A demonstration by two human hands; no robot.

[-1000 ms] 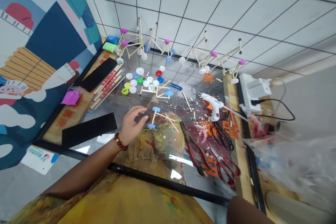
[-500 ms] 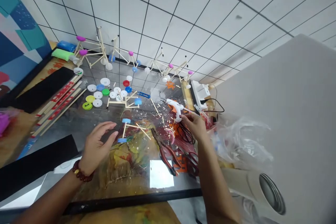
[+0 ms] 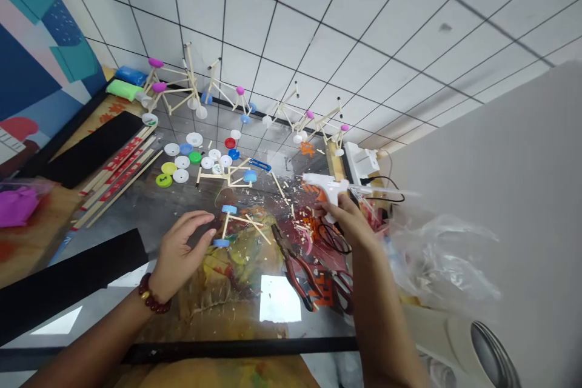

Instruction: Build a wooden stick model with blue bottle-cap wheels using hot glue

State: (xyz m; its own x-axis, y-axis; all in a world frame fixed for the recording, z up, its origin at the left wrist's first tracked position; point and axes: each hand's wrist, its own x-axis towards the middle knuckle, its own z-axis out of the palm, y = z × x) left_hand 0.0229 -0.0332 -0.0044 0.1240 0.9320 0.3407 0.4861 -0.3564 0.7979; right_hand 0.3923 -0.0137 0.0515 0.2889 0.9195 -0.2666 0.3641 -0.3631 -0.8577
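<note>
Head view: hands apart above a clear sheet on a bench. Nearest, the right hand (image 3: 346,222) now grips the white glue gun (image 3: 328,189) by its handle and holds it raised, nozzle toward the upper left of the frame. One second earlier the gun lay on the sheet and this hand was down at the lower right corner. The left hand (image 3: 182,250), with a beaded bracelet (image 3: 154,293) at the wrist, stays open, its fingertips (image 3: 211,218) just beside the stick frame (image 3: 240,224) at center, not visibly touching it. That frame lies on the clear sheet (image 3: 150,218), two blue caps (image 3: 230,209) at its left end. The camera has also swung, so the bench sits higher and further left than before. To the right of the frame lie red-handled pliers (image 3: 293,267) and scissors (image 3: 342,291) among wood chips. Farther up are a second stick frame (image 3: 225,174) and loose plastic caps (image 3: 180,162), with bundled sticks (image 3: 122,177) at the left. Along the far edge stands a row of stick models (image 3: 170,82) with purple caps. A plastic bag (image 3: 441,260) fills the right side.
</note>
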